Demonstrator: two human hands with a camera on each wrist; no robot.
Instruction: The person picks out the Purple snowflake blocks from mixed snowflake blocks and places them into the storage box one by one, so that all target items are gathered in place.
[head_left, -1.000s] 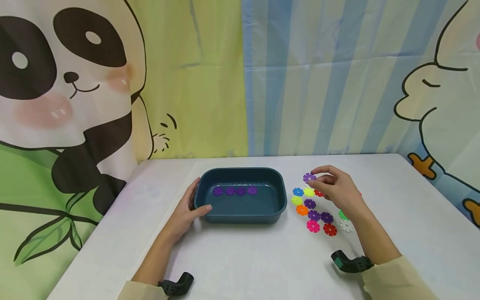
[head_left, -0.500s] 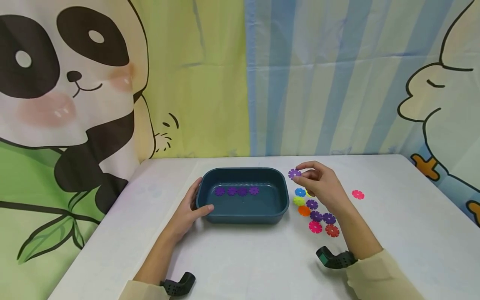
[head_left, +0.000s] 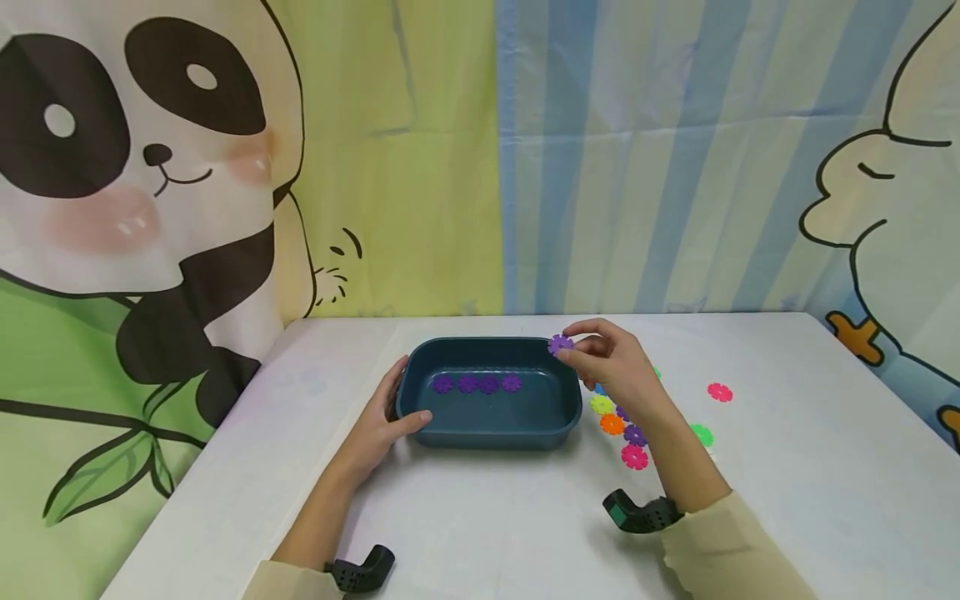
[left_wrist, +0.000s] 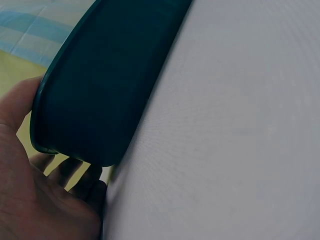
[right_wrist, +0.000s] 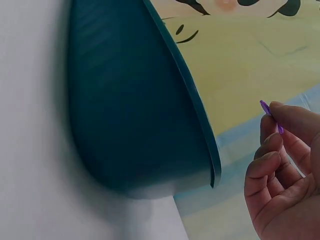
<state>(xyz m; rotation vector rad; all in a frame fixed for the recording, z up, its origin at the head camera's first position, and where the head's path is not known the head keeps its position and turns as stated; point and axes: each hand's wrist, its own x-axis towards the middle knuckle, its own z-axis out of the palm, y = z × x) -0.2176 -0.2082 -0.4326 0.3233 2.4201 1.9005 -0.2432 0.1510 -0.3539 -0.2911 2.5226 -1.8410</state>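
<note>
A dark teal plastic basin (head_left: 487, 438) stands on the table, with several purple snowflake discs (head_left: 489, 384) in a row inside. My left hand (head_left: 375, 425) holds its left end, thumb on the front rim and fingers around the side, as the left wrist view also shows around the basin (left_wrist: 105, 85). Between thumb and forefinger, my right hand (head_left: 618, 367) pinches another purple snowflake disc (head_left: 559, 345), raised at the basin's far right corner. In the right wrist view that disc (right_wrist: 265, 107) appears edge-on, apart from the basin wall (right_wrist: 135, 100).
Right of the basin lie loose discs, partly hidden by my right forearm: yellow (head_left: 602, 405), orange (head_left: 612, 424), pink (head_left: 634, 457) and green (head_left: 702, 434) ones among them. A pink disc (head_left: 720, 392) lies farther right. Behind the white table (head_left: 480, 517) hangs a printed curtain (head_left: 420, 167).
My right hand has carried the purple disc leftward from above the loose discs to the basin's right rim. My left hand keeps its hold on the basin.
</note>
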